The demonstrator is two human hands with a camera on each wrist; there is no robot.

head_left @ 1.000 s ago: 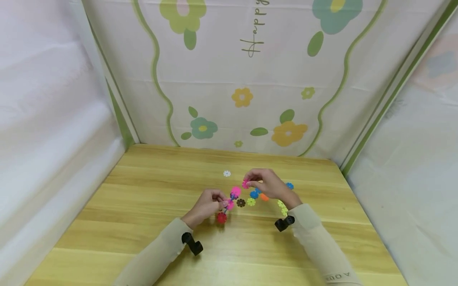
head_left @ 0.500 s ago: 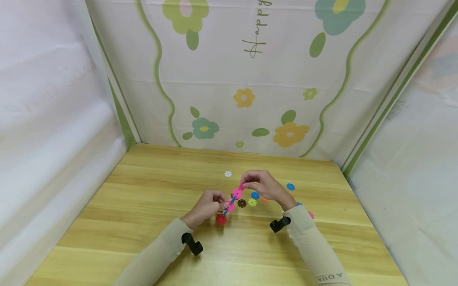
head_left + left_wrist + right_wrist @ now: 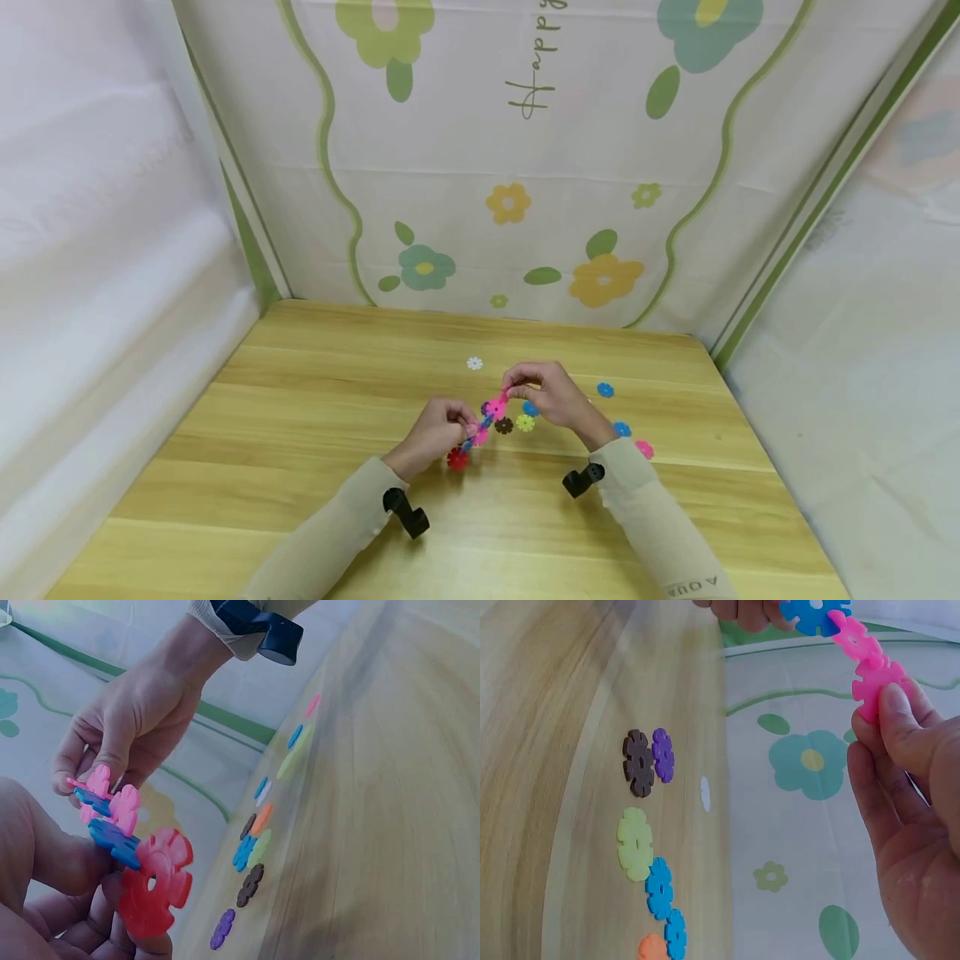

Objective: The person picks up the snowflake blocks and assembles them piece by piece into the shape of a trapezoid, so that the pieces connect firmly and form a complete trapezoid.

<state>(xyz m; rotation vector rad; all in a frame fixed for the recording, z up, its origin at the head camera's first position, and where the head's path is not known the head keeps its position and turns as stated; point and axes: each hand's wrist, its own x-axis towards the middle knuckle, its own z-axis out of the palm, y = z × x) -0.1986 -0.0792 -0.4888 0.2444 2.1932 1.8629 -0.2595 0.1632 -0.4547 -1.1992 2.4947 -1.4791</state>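
My two hands hold a chain of interlocking plastic snowflake discs above the table. A red disc (image 3: 157, 883) forms its lower end, with blue discs (image 3: 114, 841) and pink discs (image 3: 124, 810) alternating above it. My left hand (image 3: 431, 435) grips the chain near the red end, its fingertips partly hidden in the head view. At the upper end, my right hand (image 3: 553, 396) pinches a pink disc (image 3: 876, 682) between thumb and fingers. That disc meets another pink disc (image 3: 855, 637) edge to edge; how deep the slots engage is hard to tell.
Loose discs lie on the wooden table (image 3: 337, 375): a white one (image 3: 475, 363) at the back, brown (image 3: 504, 425) and yellow-green (image 3: 525, 423) by the chain, blue (image 3: 606, 389) and pink (image 3: 644, 449) to the right. A purple disc (image 3: 663, 755) lies beside the brown one.
The right hand has brought its pink disc left and slightly down, from a gap away to contact with the chain's upper end. The left hand has stayed almost in place.
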